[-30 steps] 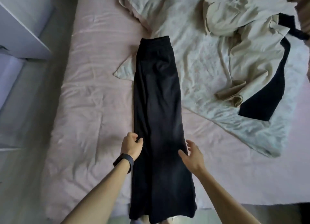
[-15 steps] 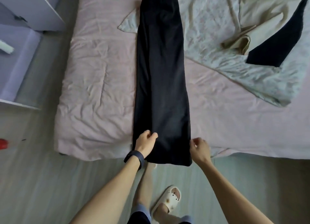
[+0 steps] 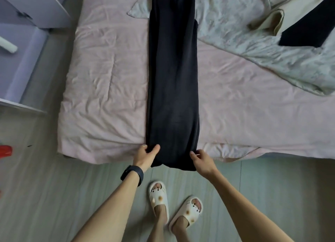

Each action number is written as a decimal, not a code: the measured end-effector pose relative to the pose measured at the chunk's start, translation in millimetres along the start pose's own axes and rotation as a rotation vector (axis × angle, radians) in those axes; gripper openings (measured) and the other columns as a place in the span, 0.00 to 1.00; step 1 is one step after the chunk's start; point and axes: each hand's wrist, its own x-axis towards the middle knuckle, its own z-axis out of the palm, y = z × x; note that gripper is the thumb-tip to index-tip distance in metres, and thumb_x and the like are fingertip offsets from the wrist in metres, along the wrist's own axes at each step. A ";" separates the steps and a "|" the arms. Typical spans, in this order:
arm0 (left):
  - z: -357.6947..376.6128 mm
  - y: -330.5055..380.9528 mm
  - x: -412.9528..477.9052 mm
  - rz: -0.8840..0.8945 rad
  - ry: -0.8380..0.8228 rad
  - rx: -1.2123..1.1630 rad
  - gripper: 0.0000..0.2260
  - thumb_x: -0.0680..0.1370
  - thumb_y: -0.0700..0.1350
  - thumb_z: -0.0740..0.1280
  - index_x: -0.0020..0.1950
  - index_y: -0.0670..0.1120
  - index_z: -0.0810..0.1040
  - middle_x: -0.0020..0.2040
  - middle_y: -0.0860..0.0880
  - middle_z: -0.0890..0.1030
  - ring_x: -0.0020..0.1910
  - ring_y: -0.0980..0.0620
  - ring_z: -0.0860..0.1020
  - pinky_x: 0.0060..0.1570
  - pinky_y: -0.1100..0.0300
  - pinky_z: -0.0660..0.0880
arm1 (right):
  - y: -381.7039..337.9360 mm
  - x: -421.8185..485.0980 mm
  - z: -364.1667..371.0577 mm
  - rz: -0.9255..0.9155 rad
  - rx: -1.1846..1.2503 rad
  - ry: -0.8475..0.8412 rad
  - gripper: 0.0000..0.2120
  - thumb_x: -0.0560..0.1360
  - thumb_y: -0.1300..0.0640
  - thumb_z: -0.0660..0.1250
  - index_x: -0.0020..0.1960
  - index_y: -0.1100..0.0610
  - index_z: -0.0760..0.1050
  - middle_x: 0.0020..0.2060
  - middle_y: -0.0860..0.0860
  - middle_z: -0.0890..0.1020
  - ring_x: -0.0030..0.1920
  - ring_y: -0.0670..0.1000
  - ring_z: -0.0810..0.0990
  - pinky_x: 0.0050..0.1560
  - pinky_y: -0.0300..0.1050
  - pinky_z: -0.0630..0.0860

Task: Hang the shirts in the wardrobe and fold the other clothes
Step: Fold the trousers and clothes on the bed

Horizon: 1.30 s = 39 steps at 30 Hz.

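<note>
Both hands are now sitting lower than a second ago, having slid from mid-leg down to the hem end of the black trousers (image 3: 172,78), and the view is tipping down so that two feet in white slippers (image 3: 158,196) are showing. Trousers are lying lengthwise on the pink bed (image 3: 108,78), legs stacked into one long strip, hem end hanging just over the near mattress edge; far end is running out of the top of the view. Left hand (image 3: 146,155), black wristband (image 3: 132,174) on its wrist, is pinching the left hem corner, thumb on top, fingers curled beneath. Right hand (image 3: 201,160) is pinching the right edge near the hem between thumb and fingertips. Pale crumpled quilt (image 3: 253,51) is covering the far right of the bed, one corner tucking under the trousers, a beige-and-black garment (image 3: 290,20) lying on it. Lilac cabinet (image 3: 27,6) is standing left of the bed; something red (image 3: 5,151) is showing on the floor (image 3: 54,196), cannot tell what.
</note>
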 end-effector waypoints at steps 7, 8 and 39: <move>-4.3 -38.6 -3.0 0.114 0.151 0.030 0.12 0.77 0.55 0.71 0.45 0.47 0.79 0.42 0.51 0.84 0.42 0.51 0.82 0.42 0.56 0.78 | 25.9 -12.1 24.2 -0.015 0.047 0.230 0.12 0.80 0.46 0.65 0.48 0.55 0.75 0.42 0.49 0.81 0.44 0.53 0.80 0.43 0.46 0.73; -5.5 -40.6 -4.6 0.108 0.180 0.050 0.13 0.77 0.57 0.70 0.44 0.47 0.78 0.41 0.51 0.83 0.41 0.51 0.81 0.41 0.55 0.78 | 26.7 -14.5 27.3 0.003 0.005 0.245 0.15 0.80 0.44 0.64 0.44 0.55 0.75 0.39 0.48 0.81 0.42 0.53 0.80 0.40 0.46 0.72; -26.7 -77.4 -55.5 0.196 0.126 0.038 0.13 0.81 0.49 0.66 0.64 0.47 0.70 0.43 0.49 0.80 0.41 0.50 0.79 0.35 0.60 0.70 | 31.6 -65.4 38.8 -0.052 0.148 0.335 0.17 0.83 0.49 0.59 0.47 0.63 0.73 0.37 0.51 0.77 0.36 0.51 0.74 0.35 0.46 0.69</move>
